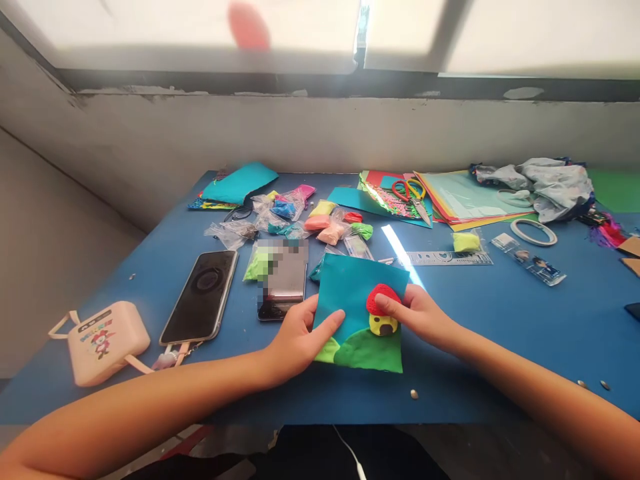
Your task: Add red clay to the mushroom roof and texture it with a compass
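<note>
A teal card [350, 287] with green clay hills [373, 350] along its bottom is held up above the front of the blue table. My left hand [300, 337] grips its left edge, thumb on the front and the other fingers hidden behind. At the right edge my right hand [425, 313] holds it too, its thumb pressed on the red cap [384, 291] of a mushroom-shaped clay house. Below the cap is the yellow clay wall [384, 325] with a dark doorway and a small window spot.
Left of the card lie a dark phone [200, 297], another device [285, 287] and a pink case [107, 343]. Bagged clay [320, 223], scissors [417, 200], coloured sheets [465, 193], a stencil ruler [445, 259] and a white ring [533, 232] lie behind and to the right.
</note>
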`<act>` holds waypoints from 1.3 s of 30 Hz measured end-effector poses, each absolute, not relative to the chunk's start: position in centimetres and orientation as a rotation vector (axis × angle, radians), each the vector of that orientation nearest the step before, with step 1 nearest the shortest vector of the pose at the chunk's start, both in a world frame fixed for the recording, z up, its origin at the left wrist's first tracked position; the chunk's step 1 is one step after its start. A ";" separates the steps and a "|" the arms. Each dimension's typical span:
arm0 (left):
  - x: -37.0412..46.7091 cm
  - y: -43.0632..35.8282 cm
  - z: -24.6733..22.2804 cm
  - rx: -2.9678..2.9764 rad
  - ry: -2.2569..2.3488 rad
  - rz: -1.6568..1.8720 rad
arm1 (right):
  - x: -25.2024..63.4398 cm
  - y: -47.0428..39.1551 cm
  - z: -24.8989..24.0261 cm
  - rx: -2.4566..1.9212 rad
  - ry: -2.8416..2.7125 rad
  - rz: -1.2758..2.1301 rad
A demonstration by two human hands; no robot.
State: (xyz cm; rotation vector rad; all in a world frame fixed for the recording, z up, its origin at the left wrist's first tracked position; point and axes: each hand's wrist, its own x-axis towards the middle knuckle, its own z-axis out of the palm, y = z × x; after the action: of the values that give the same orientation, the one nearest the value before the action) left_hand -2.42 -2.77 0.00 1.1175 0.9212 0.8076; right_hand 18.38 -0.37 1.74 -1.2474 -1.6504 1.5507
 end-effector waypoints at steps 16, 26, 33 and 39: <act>-2.8 -3.0 -3.0 2.587 0.447 1.064 | 20.5 4.2 2.1 -1.268 -1.657 -0.254; -2.7 -3.1 -4.8 2.900 0.381 1.035 | 14.7 14.2 3.9 -1.071 -2.489 -0.663; -2.8 -3.1 -3.2 2.987 0.313 0.442 | 7.9 21.0 1.9 -1.290 -2.619 -0.544; -2.9 -3.1 -2.0 2.993 0.129 0.017 | 9.2 20.6 1.0 -1.219 -2.697 -0.487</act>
State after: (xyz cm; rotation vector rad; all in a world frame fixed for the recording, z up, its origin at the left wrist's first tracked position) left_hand -2.88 -3.10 -2.01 2.9925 0.1293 0.0168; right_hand 9.23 20.56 0.98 -1.2188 -2.6973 -0.4874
